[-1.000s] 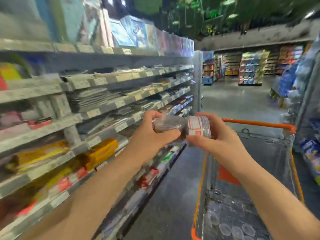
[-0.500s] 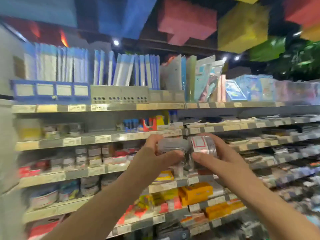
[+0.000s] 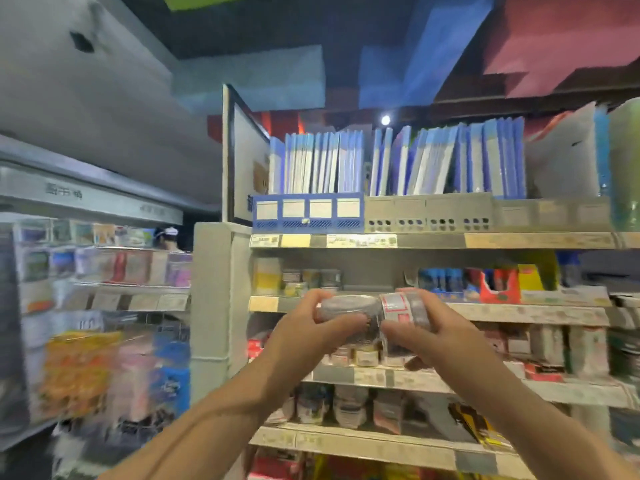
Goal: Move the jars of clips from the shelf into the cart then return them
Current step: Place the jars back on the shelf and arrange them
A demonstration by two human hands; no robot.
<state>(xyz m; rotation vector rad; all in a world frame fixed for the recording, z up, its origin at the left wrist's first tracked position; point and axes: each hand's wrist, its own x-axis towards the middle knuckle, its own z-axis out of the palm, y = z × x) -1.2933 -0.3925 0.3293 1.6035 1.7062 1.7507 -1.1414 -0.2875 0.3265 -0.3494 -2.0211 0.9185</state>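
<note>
Jars (image 3: 348, 304) in left hand (image 3: 310, 339), right hand (image 3: 438, 336)

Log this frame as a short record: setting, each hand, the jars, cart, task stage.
setting: shop aisle, facing a shelf unit with blue folders on its top tier
left hand: left hand grips a clear jar with dark contents
right hand: right hand grips a labelled jar with a red and white sticker
jars: side by side at chest height, in front of the shelves, not resting on them
cart: not in view
stage: both jars in hand, neither set down
other: person in a white cap in the far left aisle
</note>
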